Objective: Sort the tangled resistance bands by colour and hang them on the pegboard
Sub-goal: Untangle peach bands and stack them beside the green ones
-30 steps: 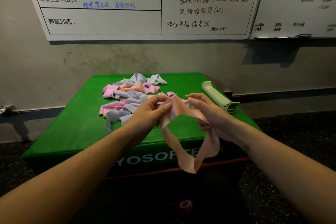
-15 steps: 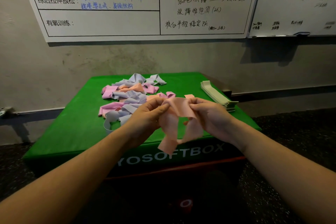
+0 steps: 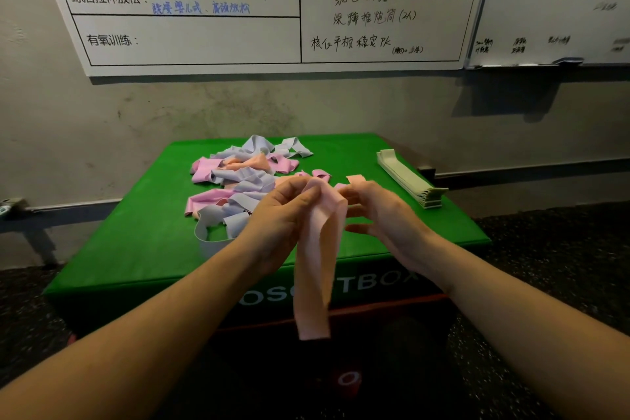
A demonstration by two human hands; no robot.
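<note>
A peach resistance band (image 3: 317, 259) hangs as a long narrow loop in front of the green soft box (image 3: 143, 249). My left hand (image 3: 279, 215) pinches its top end between thumb and fingers. My right hand (image 3: 381, 215) is just to the right of the band's top, its fingertips at the band; whether they grip it is unclear. Behind my hands lies a tangled pile of pink, lilac and peach bands (image 3: 238, 181) on the box top. No pegboard is in view.
A neat stack of pale green bands (image 3: 409, 177) lies along the box's right edge. Two whiteboards (image 3: 238, 10) hang on the grey wall behind. Dark speckled floor surrounds the box.
The peach band went from a wide open loop, to bunched between both hands, to hanging straight down as a narrow loop. Both hands stayed close together above the box's front edge.
</note>
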